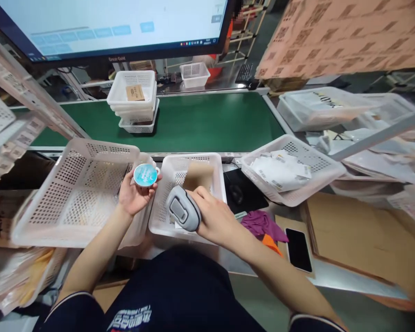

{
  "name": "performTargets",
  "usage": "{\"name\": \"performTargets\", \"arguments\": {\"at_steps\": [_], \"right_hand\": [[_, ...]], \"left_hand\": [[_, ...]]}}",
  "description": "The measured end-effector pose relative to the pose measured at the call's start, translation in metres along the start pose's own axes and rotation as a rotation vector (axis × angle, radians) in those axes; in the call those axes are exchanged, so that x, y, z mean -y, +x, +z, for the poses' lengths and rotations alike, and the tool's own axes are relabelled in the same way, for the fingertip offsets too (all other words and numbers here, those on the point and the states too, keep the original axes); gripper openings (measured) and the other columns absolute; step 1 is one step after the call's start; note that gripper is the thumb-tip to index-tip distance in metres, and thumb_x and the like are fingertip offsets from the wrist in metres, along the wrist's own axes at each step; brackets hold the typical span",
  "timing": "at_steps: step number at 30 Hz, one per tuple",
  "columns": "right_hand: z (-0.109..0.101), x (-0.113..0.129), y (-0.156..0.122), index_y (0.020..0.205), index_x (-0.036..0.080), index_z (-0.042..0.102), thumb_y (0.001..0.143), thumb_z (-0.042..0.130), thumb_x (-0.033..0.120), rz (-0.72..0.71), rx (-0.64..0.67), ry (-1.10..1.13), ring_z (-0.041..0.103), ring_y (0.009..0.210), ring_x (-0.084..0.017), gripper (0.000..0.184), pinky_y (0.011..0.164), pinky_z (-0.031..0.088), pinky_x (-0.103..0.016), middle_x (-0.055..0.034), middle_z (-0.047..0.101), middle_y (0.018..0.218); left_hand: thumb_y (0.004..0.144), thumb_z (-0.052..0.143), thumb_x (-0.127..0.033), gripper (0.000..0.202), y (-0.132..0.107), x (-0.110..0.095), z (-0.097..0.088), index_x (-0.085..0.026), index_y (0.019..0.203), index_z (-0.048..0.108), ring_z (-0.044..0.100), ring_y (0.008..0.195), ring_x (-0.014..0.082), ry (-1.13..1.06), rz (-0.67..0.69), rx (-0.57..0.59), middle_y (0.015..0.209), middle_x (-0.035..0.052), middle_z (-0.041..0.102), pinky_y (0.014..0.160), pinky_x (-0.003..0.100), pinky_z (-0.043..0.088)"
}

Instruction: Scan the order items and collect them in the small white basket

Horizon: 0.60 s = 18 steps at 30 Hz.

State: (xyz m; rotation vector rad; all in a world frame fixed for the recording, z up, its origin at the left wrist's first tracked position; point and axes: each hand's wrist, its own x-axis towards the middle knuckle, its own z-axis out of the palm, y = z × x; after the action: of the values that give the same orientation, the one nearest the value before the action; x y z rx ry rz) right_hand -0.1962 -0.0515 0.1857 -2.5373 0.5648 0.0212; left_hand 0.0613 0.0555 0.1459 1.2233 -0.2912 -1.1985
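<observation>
A dark shirt (173, 295) is closest, at the bottom. Just above it, the right hand (212, 216) wraps its fingers tight around a grey scanner (182, 208), over the middle white basket (218, 184). The left hand (134, 196) pinches a small round blue tin (145, 175) in curled fingers beside the big basket (72, 193), top tipped up, likely so it faces the scanner

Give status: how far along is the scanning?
Done, seemingly: a basket stack sits on the belt. In hand: left hand holds a blue-topped tin, right hand the scanner beside it. Left, likely: brown packet in the middle basket, white packets in the right basket.
</observation>
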Motion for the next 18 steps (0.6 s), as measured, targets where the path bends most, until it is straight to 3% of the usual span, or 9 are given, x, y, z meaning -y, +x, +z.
{"name": "performTargets", "arguments": {"at_steps": [2, 4, 7, 9, 12, 15, 18], "right_hand": [[0.001, -0.008, -0.009, 0.149, 0.020, 0.053, 0.085, 0.063, 0.013, 0.015, -0.025, 0.039, 0.067, 0.096, -0.023, 0.066, 0.077, 0.050, -0.033, -0.0108, 0.060, 0.127], [0.001, -0.011, -0.014, 0.148, 0.021, 0.053, 0.085, 0.065, 0.015, 0.006, -0.038, 0.084, 0.066, 0.094, -0.022, 0.064, 0.078, 0.050, -0.033, -0.0101, 0.059, 0.126], [0.003, -0.012, -0.019, 0.149, 0.022, 0.053, 0.087, 0.069, 0.023, 0.016, -0.022, 0.098, 0.066, 0.097, -0.024, 0.064, 0.076, 0.049, -0.034, -0.0101, 0.059, 0.125], [0.004, -0.012, -0.022, 0.151, 0.022, 0.052, 0.088, 0.067, 0.020, 0.054, 0.012, 0.049, 0.066, 0.101, -0.026, 0.065, 0.076, 0.048, -0.035, -0.0107, 0.059, 0.126], [0.008, -0.015, -0.025, 0.153, 0.021, 0.051, 0.086, 0.063, 0.014, 0.093, 0.071, 0.008, 0.066, 0.105, -0.027, 0.068, 0.078, 0.048, -0.036, -0.0115, 0.061, 0.129], [0.013, -0.020, -0.031, 0.156, 0.020, 0.048, 0.087, 0.064, 0.018, 0.100, 0.092, 0.033, 0.067, 0.107, -0.028, 0.070, 0.079, 0.050, -0.037, -0.0131, 0.061, 0.133], [0.013, -0.027, -0.044, 0.153, 0.020, 0.050, 0.086, 0.063, 0.018, 0.073, 0.048, 0.082, 0.067, 0.102, -0.029, 0.068, 0.078, 0.051, -0.038, -0.0133, 0.062, 0.127]], "left_hand": [[0.082, 0.055, -0.082, 0.079, 0.003, 0.008, 0.007, -0.014, 0.119, 0.072, 0.064, 0.072, 0.0209, 0.138, 0.026, 0.002, 0.109, 0.0195, 0.075, 0.058, 0.031, 0.051], [0.077, 0.062, -0.083, 0.081, 0.006, 0.017, 0.013, -0.015, 0.120, 0.071, 0.067, 0.077, 0.0242, 0.399, 0.172, -0.045, 0.112, 0.0190, 0.075, 0.064, 0.035, 0.056], [0.069, 0.087, -0.062, 0.074, 0.006, 0.029, 0.020, -0.019, 0.127, 0.070, 0.068, 0.112, 0.0343, 0.868, 0.503, -0.146, 0.131, 0.0172, 0.070, 0.095, 0.043, 0.058], [0.077, 0.087, -0.052, 0.068, 0.001, 0.037, 0.022, -0.020, 0.133, 0.069, 0.062, 0.128, 0.0375, 1.206, 0.686, -0.169, 0.140, 0.0176, 0.066, 0.108, 0.046, 0.052], [0.093, 0.075, -0.055, 0.059, -0.004, 0.048, 0.024, -0.019, 0.139, 0.067, 0.065, 0.124, 0.0367, 1.610, 0.850, -0.163, 0.138, 0.0190, 0.067, 0.104, 0.044, 0.053], [0.094, 0.074, -0.056, 0.059, -0.001, 0.057, 0.028, -0.019, 0.139, 0.068, 0.068, 0.117, 0.0362, 1.737, 0.910, -0.190, 0.135, 0.0197, 0.068, 0.099, 0.043, 0.054], [0.093, 0.074, -0.055, 0.055, -0.006, 0.048, 0.037, -0.020, 0.134, 0.072, 0.070, 0.111, 0.0360, 1.763, 0.957, -0.195, 0.128, 0.0191, 0.072, 0.095, 0.044, 0.055]]}}
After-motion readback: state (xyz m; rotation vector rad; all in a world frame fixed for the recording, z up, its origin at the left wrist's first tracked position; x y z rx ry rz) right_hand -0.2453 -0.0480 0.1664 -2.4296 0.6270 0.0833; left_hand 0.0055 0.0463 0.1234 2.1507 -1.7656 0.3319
